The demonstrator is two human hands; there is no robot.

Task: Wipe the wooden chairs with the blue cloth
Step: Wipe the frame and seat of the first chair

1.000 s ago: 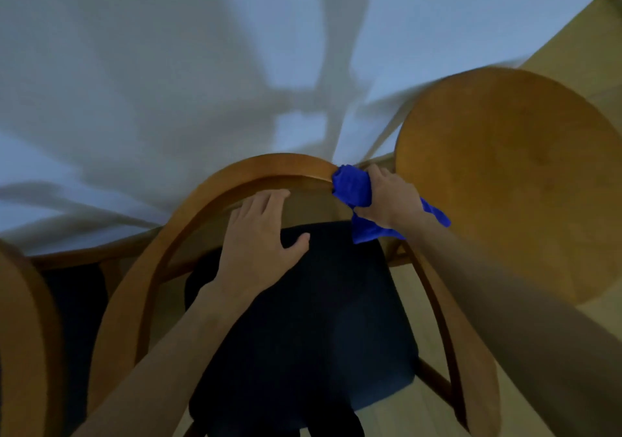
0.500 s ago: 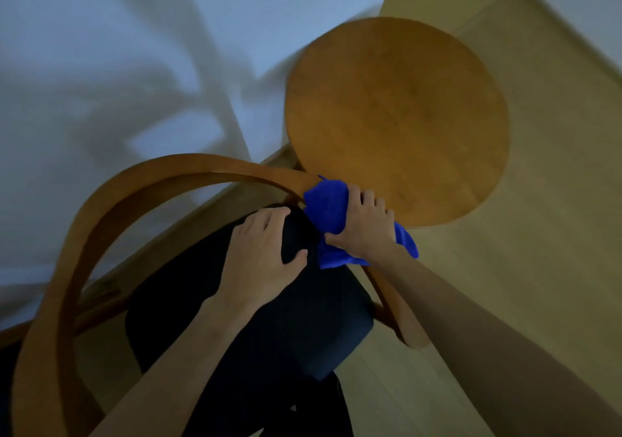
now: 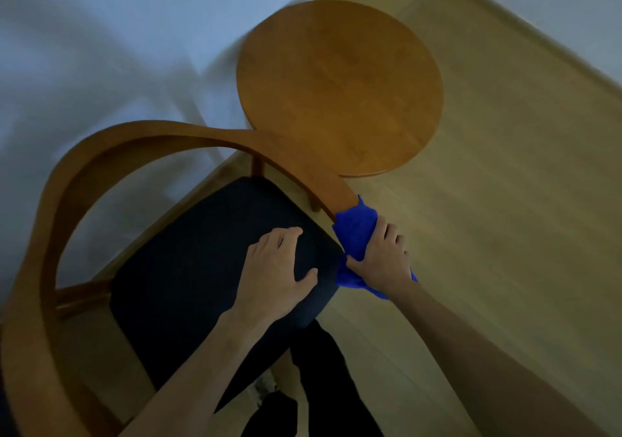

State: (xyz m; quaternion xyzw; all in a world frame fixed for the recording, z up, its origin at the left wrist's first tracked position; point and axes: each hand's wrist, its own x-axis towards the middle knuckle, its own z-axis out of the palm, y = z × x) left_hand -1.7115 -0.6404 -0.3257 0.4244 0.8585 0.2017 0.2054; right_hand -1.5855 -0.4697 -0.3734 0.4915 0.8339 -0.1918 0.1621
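Right grip (image 3: 382,256) around blue cloth (image 3: 355,231) at chair armrest (image 3: 296,163) end

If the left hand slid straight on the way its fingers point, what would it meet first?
Probably the chair's curved wooden rail. The left hand lies flat on the dark seat cushion, fingers aimed up and right across it, though depth is hard to judge.

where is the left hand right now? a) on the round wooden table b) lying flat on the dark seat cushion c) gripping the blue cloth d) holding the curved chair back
b: the left hand lies with fingers spread on the dark padded seat cushion of the curved wooden chair, while the right hand grips the blue cloth at the end of the armrest.
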